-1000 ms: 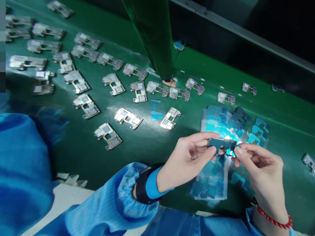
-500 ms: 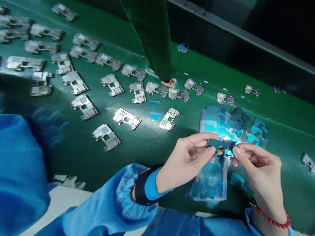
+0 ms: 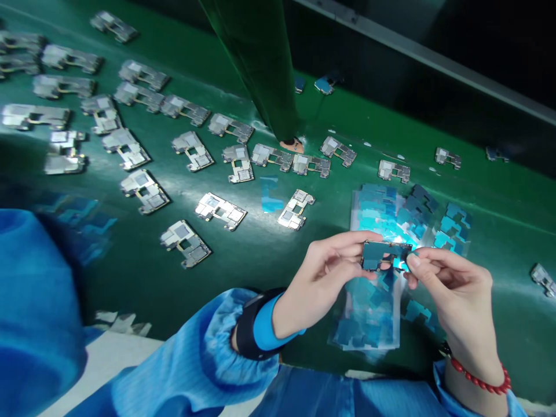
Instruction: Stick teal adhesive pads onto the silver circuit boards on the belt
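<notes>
The small circuit board (image 3: pixel 384 253) is held above the sticker sheets (image 3: pixel 369 318), near the front edge of the green worktop (image 3: pixel 260 255) toward its right end. The left hand (image 3: pixel 324 278) has its fingers (image 3: pixel 347 238) closed on the board's left end, and the right hand (image 3: pixel 456 295) pinches the right end (perhaps at a blue sticker). The board looks light, stiff and fragile, best gripped by its bare edges.
</notes>
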The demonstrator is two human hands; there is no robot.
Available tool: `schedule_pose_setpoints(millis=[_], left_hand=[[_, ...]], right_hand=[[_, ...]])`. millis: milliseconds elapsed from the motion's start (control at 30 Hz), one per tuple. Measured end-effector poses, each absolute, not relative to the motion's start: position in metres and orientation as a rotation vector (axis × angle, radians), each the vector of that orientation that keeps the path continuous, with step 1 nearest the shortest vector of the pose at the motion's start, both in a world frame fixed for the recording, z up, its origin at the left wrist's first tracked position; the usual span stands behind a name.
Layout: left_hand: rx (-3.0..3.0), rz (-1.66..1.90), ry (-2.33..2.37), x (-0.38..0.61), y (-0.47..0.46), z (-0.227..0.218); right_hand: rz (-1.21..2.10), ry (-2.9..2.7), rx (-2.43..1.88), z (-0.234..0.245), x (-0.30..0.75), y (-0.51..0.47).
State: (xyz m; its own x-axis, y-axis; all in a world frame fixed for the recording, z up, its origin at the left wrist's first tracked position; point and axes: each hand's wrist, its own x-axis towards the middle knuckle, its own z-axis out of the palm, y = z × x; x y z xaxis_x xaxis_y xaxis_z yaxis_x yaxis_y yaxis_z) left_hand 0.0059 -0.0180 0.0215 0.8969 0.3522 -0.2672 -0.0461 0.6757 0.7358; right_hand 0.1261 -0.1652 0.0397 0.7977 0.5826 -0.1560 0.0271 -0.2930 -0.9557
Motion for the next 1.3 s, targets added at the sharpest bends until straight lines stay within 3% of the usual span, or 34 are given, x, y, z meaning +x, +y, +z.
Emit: schedule_pose_setpoints(millis=[1300], left_hand=[[0.824, 0.201, 0.457, 0.0055, -0.0179, 0.0222]], right_hand=[[0.576, -0.456, -1.844, 0.0415, 0.1258, -0.1643]])
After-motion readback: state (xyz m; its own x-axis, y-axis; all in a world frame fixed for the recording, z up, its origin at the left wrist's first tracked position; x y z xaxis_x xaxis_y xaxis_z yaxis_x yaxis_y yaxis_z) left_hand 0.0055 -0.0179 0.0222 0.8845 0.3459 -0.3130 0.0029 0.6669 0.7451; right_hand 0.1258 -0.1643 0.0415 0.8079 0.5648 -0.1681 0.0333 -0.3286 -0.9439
